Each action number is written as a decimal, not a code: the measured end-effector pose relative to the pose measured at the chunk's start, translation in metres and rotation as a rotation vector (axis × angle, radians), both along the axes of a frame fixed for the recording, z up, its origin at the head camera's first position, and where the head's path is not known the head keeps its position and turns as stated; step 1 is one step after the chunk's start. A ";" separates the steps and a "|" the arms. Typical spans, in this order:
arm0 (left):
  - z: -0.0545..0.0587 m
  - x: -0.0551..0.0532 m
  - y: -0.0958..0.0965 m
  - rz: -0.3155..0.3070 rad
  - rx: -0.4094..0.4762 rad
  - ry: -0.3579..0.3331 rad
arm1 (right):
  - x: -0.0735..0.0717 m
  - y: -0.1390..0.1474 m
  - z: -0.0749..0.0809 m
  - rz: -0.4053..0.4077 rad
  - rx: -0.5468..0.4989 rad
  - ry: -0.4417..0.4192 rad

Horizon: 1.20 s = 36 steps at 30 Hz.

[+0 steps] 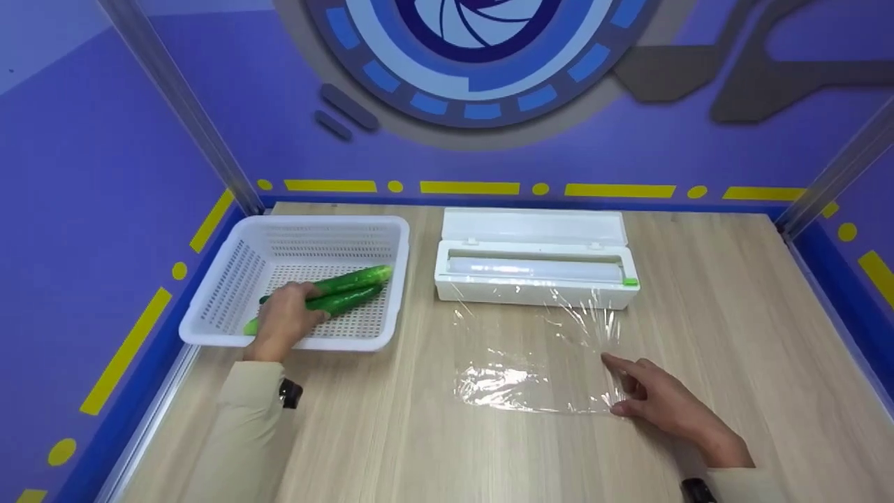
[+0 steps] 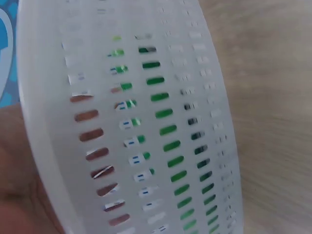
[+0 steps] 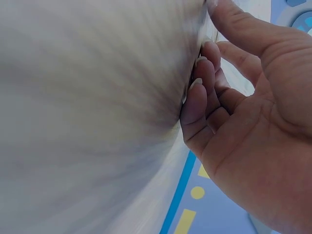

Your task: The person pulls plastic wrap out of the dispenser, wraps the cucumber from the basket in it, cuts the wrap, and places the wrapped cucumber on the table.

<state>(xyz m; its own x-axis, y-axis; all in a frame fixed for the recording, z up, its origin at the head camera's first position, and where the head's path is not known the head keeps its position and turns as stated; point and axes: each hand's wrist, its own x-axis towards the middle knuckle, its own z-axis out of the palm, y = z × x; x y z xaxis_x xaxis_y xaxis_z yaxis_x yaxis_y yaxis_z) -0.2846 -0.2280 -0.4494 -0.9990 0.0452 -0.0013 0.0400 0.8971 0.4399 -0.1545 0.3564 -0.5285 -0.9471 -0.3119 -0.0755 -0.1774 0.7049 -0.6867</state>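
Inside the white plastic basket (image 1: pixel 399 244), my left hand (image 1: pixel 285 314) grips a cucumber (image 1: pixel 353 280), with another cucumber (image 1: pixel 349 302) lying alongside it. The left wrist view catches the basket's slotted wall (image 2: pixel 53 161), with green showing through the slots. My right hand (image 1: pixel 663 402) rests at the right edge of a sheet of clear plastic wrap (image 1: pixel 503 384), thumb and forefinger spread apart along it. This sheet runs over the table from a white wrap dispenser box (image 1: pixel 531 293). Up close, the right fingertips (image 3: pixel 195 100) touch down at the surface.
The dispenser's lid (image 1: pixel 534 227) stands open at the back, with the wrap roll (image 1: pixel 534 268) inside and a green piece (image 1: pixel 630 282) at its right end. Blue printed panels (image 1: pixel 391 157) wall the wooden table (image 1: pixel 391 433) at the back and sides.
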 end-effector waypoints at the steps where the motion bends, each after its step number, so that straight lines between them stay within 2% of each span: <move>1: -0.001 -0.001 -0.001 0.002 -0.007 -0.025 | 0.000 0.000 0.000 -0.003 0.000 0.000; 6: -0.006 -0.007 -0.006 -0.014 -0.028 -0.082 | 0.000 0.000 0.000 -0.008 -0.016 -0.002; 13: -0.008 -0.013 -0.011 -0.023 -0.030 -0.066 | 0.000 0.000 -0.001 -0.006 -0.028 0.008; 18: -0.011 -0.013 -0.011 -0.003 -0.028 -0.089 | 0.000 0.001 -0.001 -0.016 -0.023 -0.009; 23: -0.011 -0.013 -0.009 -0.019 -0.030 -0.109 | -0.001 0.000 -0.001 -0.034 -0.012 -0.039; 29: -0.013 -0.018 -0.008 -0.022 -0.029 -0.126 | -0.001 0.001 -0.001 -0.020 -0.013 -0.030; 36: -0.016 -0.018 -0.007 -0.036 -0.012 -0.104 | -0.001 0.001 -0.002 -0.011 -0.024 -0.010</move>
<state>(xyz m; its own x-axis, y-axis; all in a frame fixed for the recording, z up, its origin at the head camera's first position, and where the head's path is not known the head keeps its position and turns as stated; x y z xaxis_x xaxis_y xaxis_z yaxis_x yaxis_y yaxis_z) -0.3028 -0.2355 -0.4651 -0.9912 0.0802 -0.1057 0.0267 0.9010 0.4330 -0.1552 0.3578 -0.5304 -0.9497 -0.3034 -0.0779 -0.1627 0.6903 -0.7050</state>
